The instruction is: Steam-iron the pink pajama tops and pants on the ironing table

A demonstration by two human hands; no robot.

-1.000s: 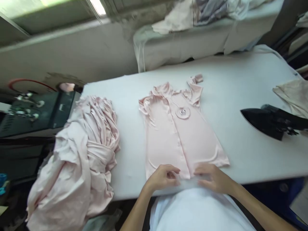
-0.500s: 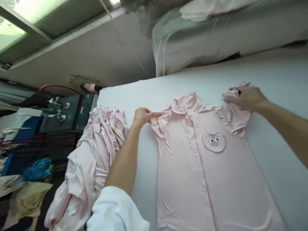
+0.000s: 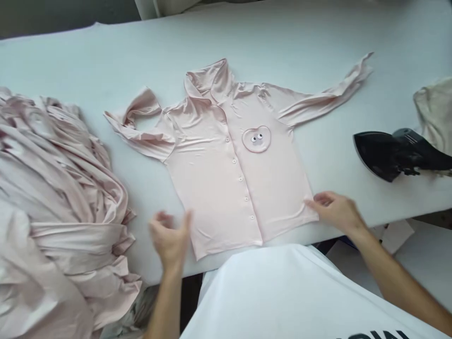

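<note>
A pink button-up shirt (image 3: pixel 215 174) lies front side up on the white table, its collar away from me and its hem near the table's front edge. A round patch with two eyes sits on its chest. Its left-side sleeve is bent into a loop; the other stretches out to the right. My left hand (image 3: pixel 171 238) is beside the lower left side of the shirt, fingers apart, holding nothing. At the lower right corner of the hem, my right hand (image 3: pixel 337 212) has its thumb and fingers closed on the shirt's edge.
A large heap of pink garments (image 3: pixel 70 188) covers the left of the table (image 3: pixel 300 37). A black iron (image 3: pixel 381 153) lies at the right, with a beige cloth (image 3: pixel 436 110) behind it. The table's front edge runs just in front of my body.
Both hands have let go of the sleeves and moved down to the hem. The shirt now lies flat with its sleeves spread. The view has turned down and right, bringing the iron into sight.
</note>
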